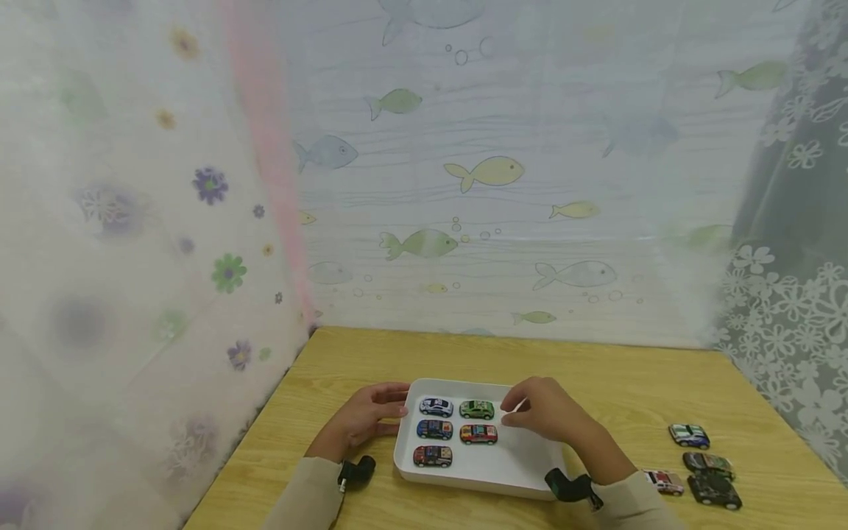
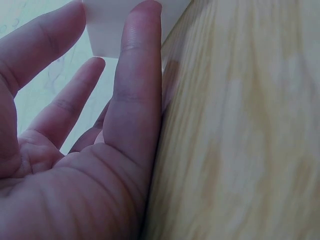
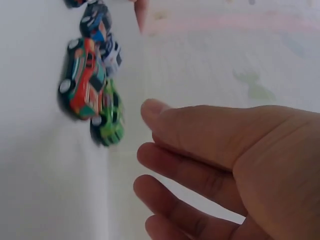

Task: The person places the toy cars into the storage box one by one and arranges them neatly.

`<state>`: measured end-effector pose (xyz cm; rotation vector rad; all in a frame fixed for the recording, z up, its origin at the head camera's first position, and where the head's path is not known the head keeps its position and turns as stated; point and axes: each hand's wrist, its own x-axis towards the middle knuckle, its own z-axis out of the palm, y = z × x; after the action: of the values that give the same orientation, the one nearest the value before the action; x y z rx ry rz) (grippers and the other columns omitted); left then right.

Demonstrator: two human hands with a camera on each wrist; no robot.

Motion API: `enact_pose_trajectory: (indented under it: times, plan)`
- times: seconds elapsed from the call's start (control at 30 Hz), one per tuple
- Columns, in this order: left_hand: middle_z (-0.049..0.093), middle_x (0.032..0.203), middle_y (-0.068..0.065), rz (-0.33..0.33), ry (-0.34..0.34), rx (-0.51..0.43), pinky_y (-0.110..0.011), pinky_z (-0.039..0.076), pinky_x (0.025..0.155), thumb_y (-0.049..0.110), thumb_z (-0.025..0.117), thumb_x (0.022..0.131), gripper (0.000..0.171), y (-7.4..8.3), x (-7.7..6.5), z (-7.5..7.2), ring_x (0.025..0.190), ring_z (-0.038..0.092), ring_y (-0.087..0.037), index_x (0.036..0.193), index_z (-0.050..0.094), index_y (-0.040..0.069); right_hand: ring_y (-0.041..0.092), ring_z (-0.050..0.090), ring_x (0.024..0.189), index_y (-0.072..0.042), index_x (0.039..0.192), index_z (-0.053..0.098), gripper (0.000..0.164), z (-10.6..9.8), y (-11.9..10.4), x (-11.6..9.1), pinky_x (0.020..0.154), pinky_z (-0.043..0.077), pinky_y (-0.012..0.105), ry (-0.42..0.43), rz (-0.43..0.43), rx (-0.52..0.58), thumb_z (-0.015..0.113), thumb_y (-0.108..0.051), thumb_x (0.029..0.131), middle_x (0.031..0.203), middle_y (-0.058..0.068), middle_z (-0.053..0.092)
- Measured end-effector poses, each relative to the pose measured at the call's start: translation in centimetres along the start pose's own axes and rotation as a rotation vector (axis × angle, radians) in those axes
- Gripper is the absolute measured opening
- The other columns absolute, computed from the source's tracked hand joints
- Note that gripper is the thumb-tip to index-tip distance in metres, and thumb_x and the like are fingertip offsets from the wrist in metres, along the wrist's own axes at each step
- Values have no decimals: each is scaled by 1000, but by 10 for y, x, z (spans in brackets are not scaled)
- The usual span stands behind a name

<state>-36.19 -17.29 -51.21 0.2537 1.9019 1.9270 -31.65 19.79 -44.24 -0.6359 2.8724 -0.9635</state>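
A white tray (image 1: 503,467) holds toy cars in two columns. On its left side are a white-and-blue car (image 1: 436,406), a blue car (image 1: 434,429) and a dark red car (image 1: 433,456). Beside these stand a green car (image 1: 477,409) and a red-and-yellow car (image 1: 478,433). My left hand (image 1: 367,414) rests at the tray's left wall, fingers extended, fingertips against it. Over the tray's right part hovers my right hand (image 1: 546,412), its fingers loosely bent near the green car. The right wrist view shows nothing between its thumb and fingers.
To the right of the tray on the wooden table (image 1: 371,504) lie more toy cars: a white-and-green one (image 1: 689,435), a green-and-orange one (image 1: 708,465), a black one (image 1: 714,491) and a red-and-white one (image 1: 663,482) partly behind my right sleeve. Patterned curtains (image 1: 497,243) enclose the table.
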Motion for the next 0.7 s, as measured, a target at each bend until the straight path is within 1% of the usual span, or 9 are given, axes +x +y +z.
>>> enact_pose_trajectory:
  times: [0.13, 0.27, 0.37, 0.47, 0.57, 0.63, 0.67, 0.7]
  plan:
    - [53, 150, -19, 0, -3, -1, -44, 61, 94, 11, 72, 98, 54, 0, 1, 0, 119, 67, -26, 148, 54, 5, 9, 66, 84, -14, 98, 81, 15, -15, 7, -12, 69, 56, 27, 5, -16, -51, 84, -23, 87, 92, -8, 75]
    - [57, 147, -18, -2, 1, 2, -43, 62, 94, 11, 71, 99, 51, 0, 1, 1, 118, 67, -25, 147, 55, 5, 6, 65, 83, -15, 98, 81, 16, -26, 19, -28, 68, 55, 23, 14, -55, -99, 82, -29, 89, 93, -10, 75]
    - [58, 146, -17, -9, 6, 0, -43, 62, 94, 12, 71, 99, 51, -1, 1, 1, 118, 67, -25, 147, 56, 5, 3, 65, 83, -19, 100, 80, 19, -33, 31, -40, 68, 55, 22, 33, -45, -122, 79, -35, 91, 94, -13, 74]
    - [58, 146, -17, -15, 14, -2, -43, 61, 94, 12, 72, 99, 51, -1, 1, 2, 119, 67, -25, 147, 56, 5, 3, 66, 84, -20, 104, 80, 22, -40, 45, -53, 69, 56, 24, 66, -29, -140, 77, -40, 93, 98, -13, 75]
    - [59, 145, -17, -8, 18, 3, -43, 62, 94, 13, 72, 98, 52, -2, 1, 2, 118, 67, -25, 147, 56, 5, 5, 68, 86, -20, 108, 79, 27, -48, 55, -67, 71, 58, 29, 98, -8, -151, 75, -43, 94, 102, -10, 76]
    - [59, 145, -17, -1, 18, 6, -43, 62, 93, 13, 72, 98, 52, -2, 1, 2, 117, 67, -25, 147, 56, 5, 6, 68, 86, -20, 110, 79, 32, -53, 62, -77, 72, 59, 33, 102, 13, -158, 74, -46, 94, 105, -8, 76]
    - [59, 145, -17, -1, 19, 4, -43, 62, 93, 13, 72, 98, 52, -2, 1, 1, 117, 67, -24, 147, 56, 5, 6, 68, 87, -20, 111, 78, 34, -55, 65, -81, 73, 60, 33, 99, 42, -156, 74, -49, 93, 107, -8, 76]
    - [59, 145, -17, 1, 21, 3, -42, 62, 93, 12, 72, 98, 52, -2, 1, 1, 117, 67, -24, 147, 56, 5, 7, 68, 88, -19, 112, 78, 35, -58, 68, -85, 73, 60, 35, 94, 53, -153, 74, -49, 93, 108, -7, 76]
